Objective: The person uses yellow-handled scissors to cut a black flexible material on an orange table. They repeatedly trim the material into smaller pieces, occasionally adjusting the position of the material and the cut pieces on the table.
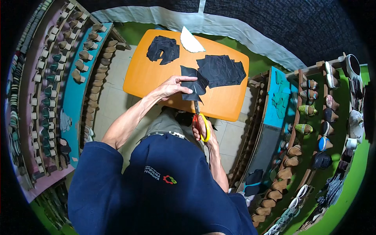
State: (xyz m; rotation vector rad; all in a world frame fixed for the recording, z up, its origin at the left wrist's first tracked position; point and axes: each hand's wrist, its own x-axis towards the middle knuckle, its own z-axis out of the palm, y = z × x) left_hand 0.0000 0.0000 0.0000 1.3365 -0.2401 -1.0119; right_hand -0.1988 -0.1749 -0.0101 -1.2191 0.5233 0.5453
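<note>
My left hand [172, 87] pinches a black sheet piece [200, 82], leather-like with pointed corners, holding it up over the near part of the orange table [139, 72]. A pair of scissors [205, 131] with red and yellow handles is gripped in my right hand [212, 138], just off the table's near edge. Its blades point away from me and meet the near edge of the piece; how far they are apart cannot be made out. Behind the piece lies a stack of black cut pieces [224, 70]. Another black stack [169, 46], with a curved notch, sits at the table's far left.
A white half-round piece [190, 42] lies at the table's far edge. Racks of shoe lasts [85, 55] line the left side. On the right stand a blue-topped shelf [270, 111] and racks with shoes and lasts [307, 109]. A dark curtain [254, 27] hangs behind the table.
</note>
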